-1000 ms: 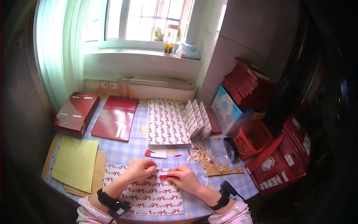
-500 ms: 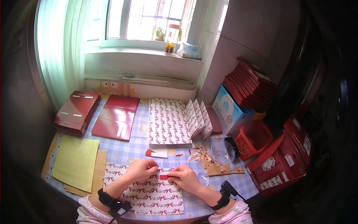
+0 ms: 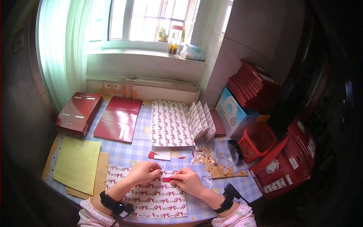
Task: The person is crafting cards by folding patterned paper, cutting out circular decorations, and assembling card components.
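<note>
A white sheet printed with garlands and red bows (image 3: 155,206) lies flat at the near edge of the table. Above its upper part my left hand (image 3: 144,172) is closed in a pinch; anything between its fingertips is too small to make out. My right hand (image 3: 188,181) pinches a small red strip (image 3: 166,179) at the sheet's upper middle. The two hands face each other a short way apart. Just beyond them is a red-and-white fan-shaped piece of card (image 3: 159,155), with small red scraps to its right.
Yellow sheets (image 3: 75,164) lie left; dark red folders (image 3: 118,119) lie behind. Patterned folded cards (image 3: 172,123) stand at the back middle. Paper scraps (image 3: 206,160), a red basket (image 3: 259,140), a blue-white box (image 3: 234,111) and an open red box (image 3: 281,166) are at right.
</note>
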